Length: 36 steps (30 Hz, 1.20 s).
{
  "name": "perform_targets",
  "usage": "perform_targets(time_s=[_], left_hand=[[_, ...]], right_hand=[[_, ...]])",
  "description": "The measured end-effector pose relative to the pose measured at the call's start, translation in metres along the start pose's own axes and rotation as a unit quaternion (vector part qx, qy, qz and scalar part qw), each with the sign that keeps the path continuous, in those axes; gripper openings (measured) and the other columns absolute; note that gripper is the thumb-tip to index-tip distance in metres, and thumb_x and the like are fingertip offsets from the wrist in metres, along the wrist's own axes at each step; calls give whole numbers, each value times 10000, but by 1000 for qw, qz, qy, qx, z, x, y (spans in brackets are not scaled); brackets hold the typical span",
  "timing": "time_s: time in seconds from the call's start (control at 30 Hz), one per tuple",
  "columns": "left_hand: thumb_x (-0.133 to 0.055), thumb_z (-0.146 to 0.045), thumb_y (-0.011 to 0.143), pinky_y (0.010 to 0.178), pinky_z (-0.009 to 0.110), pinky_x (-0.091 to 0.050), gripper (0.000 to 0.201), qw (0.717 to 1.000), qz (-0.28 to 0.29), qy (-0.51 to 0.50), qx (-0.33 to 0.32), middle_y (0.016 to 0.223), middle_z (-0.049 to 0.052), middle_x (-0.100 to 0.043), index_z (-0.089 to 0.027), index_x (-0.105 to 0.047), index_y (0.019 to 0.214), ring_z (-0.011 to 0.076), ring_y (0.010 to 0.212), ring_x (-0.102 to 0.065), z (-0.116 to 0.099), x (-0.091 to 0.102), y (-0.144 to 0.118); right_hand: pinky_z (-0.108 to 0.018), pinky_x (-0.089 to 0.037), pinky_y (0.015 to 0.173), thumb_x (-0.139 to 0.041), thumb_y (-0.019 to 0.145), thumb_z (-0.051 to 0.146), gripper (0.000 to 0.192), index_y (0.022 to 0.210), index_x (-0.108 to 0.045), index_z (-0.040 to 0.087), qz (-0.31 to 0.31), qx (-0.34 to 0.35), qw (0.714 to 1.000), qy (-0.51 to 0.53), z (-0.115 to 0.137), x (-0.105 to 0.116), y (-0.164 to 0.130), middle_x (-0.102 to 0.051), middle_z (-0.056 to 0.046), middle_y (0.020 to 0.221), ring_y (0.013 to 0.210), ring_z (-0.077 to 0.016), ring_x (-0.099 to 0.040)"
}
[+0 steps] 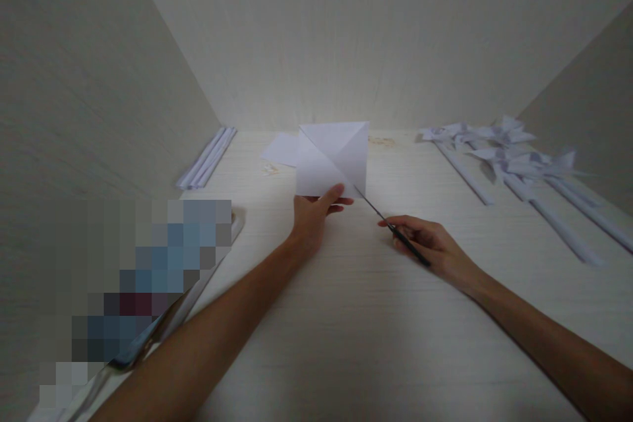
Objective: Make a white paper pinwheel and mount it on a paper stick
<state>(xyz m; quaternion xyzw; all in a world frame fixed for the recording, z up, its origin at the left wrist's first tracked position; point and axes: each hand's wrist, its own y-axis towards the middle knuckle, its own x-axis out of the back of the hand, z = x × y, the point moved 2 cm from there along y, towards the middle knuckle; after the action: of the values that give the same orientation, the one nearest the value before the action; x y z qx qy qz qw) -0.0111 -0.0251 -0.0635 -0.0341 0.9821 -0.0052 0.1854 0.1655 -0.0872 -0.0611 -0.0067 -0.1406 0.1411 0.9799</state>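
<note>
My left hand [319, 211] pinches the lower edge of a square white sheet of paper [331, 151], thumb in front and fingers behind. Diagonal creases cross the sheet, which is held up facing me. In my right hand [425, 241] is a pair of scissors [408, 244] with black handles, seen nearly edge-on. Their thin blades reach up to the left, and the tips meet the paper's lower right corner. Whether the blades are parted cannot be made out.
Rolled paper sticks [208, 158] lie at the left. Several paper pinwheels [514, 161] on paper sticks lie at the right. Behind the held sheet is another white paper [281, 148]. A pixelated object [173, 270] stands at the left edge of the white table [346, 330]. Panels enclose three sides.
</note>
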Motion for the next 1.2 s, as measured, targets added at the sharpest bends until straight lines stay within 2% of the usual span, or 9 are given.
perform_targets(time_s=[0.27,0.73,1.03,1.2], left_hand=[[-688,-253,550,449,182,-440,216,1000,10,-15,-3,651,9,-638,-132,-606,709,96,488,-594,0,0,0],[-686,-236,555,426,172,-424,192,1000,10,-18,0,602,-12,-613,-123,-589,676,86,458,-578,-1,0,0],[-682,-231,559,420,173,-418,176,1000,11,-17,-4,594,-9,-610,-120,-592,663,85,451,-571,0,0,0],[-684,-234,560,413,169,-413,185,1000,15,-21,-10,596,-13,-608,-124,-592,676,80,445,-568,0,0,0]], right_hand=[[-205,-289,429,-530,738,315,321,1018,-554,159,9,0,1000,8,0,-1,0,-360,37,564,485,-79,-328],[-191,-285,432,-535,740,326,315,1014,-561,172,7,4,1000,6,-8,0,1,-344,40,578,496,-73,-324],[-192,-287,426,-559,711,345,329,990,-576,173,-1,-10,1000,23,-5,0,0,-372,35,580,492,-73,-324],[-196,-274,429,-549,720,334,315,990,-572,173,3,-14,999,31,-5,-1,0,-339,44,560,489,-75,-311]])
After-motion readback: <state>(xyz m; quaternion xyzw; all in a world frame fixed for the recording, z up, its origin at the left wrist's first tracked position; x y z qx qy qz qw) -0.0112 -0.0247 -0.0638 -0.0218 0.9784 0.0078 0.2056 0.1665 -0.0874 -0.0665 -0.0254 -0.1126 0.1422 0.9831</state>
